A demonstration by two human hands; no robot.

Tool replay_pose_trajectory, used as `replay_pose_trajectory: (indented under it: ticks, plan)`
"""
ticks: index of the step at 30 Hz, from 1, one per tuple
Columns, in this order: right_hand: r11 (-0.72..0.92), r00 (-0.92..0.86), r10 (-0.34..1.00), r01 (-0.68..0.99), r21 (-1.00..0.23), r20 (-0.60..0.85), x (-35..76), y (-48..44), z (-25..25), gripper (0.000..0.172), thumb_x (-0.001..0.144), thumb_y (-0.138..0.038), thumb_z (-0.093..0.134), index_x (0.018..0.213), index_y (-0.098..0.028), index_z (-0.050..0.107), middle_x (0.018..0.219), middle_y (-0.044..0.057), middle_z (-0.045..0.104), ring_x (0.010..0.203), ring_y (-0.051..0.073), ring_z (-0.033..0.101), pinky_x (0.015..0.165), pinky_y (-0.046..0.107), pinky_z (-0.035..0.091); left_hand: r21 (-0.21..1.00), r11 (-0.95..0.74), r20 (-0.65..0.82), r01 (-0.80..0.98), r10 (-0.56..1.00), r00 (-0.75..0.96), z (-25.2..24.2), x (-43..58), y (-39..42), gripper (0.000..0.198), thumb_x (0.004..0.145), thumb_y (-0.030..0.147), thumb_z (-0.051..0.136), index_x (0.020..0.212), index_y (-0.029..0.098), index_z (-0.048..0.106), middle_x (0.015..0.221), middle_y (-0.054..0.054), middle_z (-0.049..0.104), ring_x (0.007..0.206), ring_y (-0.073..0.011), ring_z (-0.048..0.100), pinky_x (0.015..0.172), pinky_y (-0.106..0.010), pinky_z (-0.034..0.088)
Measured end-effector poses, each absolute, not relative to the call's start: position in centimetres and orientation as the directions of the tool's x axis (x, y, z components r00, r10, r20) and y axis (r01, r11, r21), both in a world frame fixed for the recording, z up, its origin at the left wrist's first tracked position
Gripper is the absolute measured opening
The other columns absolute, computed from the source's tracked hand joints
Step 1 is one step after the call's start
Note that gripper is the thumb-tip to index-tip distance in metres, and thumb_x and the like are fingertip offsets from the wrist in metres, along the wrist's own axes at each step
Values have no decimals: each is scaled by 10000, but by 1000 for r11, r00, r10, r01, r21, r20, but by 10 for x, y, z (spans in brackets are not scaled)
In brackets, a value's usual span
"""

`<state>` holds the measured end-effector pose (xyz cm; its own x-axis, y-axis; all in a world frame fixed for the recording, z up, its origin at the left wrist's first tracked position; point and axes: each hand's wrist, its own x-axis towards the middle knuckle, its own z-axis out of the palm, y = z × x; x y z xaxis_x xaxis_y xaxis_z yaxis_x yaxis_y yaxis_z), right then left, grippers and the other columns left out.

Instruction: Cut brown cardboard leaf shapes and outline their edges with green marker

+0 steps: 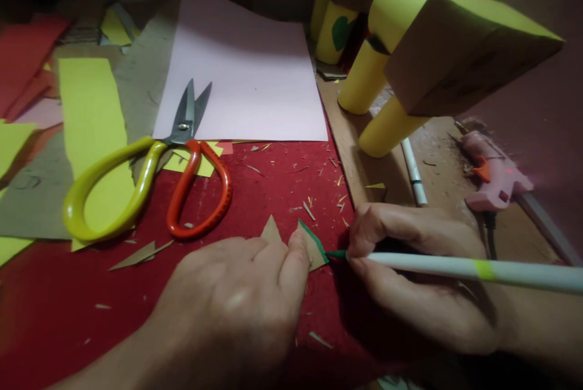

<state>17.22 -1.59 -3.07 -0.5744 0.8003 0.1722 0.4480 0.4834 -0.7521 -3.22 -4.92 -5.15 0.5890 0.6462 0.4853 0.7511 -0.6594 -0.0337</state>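
My right hand [410, 274] pinches a white marker [437, 265] with a green tip. That tip touches the edge of a small brown cardboard piece [316, 253], where a green line runs along the slanted side. My left hand [246, 293] lies over the piece and presses it to the red surface, its fingers together and hiding most of it. A second cardboard point [272, 230] sticks out above the left fingers. Beyond the left hand lie scissors [184, 129] with a yellow and a red handle, blades slightly apart.
Pink paper [246, 74] lies at the back. Yellow paper [91, 110] and cardboard scraps [34, 189] cover the left. At right are a cardboard box model [464, 56] with yellow tube legs, another marker [412, 171] and a pink glue gun [494, 171]. Trimmings litter the red surface [282, 177].
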Motion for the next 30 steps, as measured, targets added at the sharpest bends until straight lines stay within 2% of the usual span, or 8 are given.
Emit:
replay_pose_trajectory:
  ticks: [7,16,21,26,30]
  plan:
    - [483,-559,809,458,-746,181,170,-16,-31,192,720,-5,544,689,-194,545,551,-52,541,431,60,447,397,183,342,-66,-654,479,754,642,599,-50,-31,-50,316,845,57,355,877,91,667,593,-63,697,418,-224,627,324,-328,434]
    - [484,-558,811,466,-741,178,170,-16,-32,190,725,-15,555,692,-201,542,557,-51,545,435,64,459,392,180,350,-49,-647,480,761,653,586,-53,-30,-50,328,839,63,349,892,97,672,589,-56,695,423,-210,632,339,-311,435]
    - [483,-561,810,474,-737,171,170,-16,-31,185,723,-8,558,693,-189,546,566,-51,546,447,57,465,400,175,350,-47,-660,463,750,651,602,-52,-30,-49,318,800,61,377,880,70,684,606,-89,703,421,-250,638,313,-338,435]
    - [483,-554,809,439,-758,195,169,-15,-30,170,736,-27,567,694,-191,551,558,-46,551,433,65,467,391,185,355,-42,-654,470,755,654,593,-55,-31,-51,326,846,88,368,857,90,693,554,-55,671,399,-237,620,297,-335,420]
    - [445,-521,835,447,-776,178,169,-15,-29,161,771,-51,560,702,-196,554,584,-23,583,458,87,494,404,199,378,-39,-656,473,754,653,592,-56,-32,-52,347,861,88,343,890,83,689,608,-88,699,424,-236,631,320,-331,424]
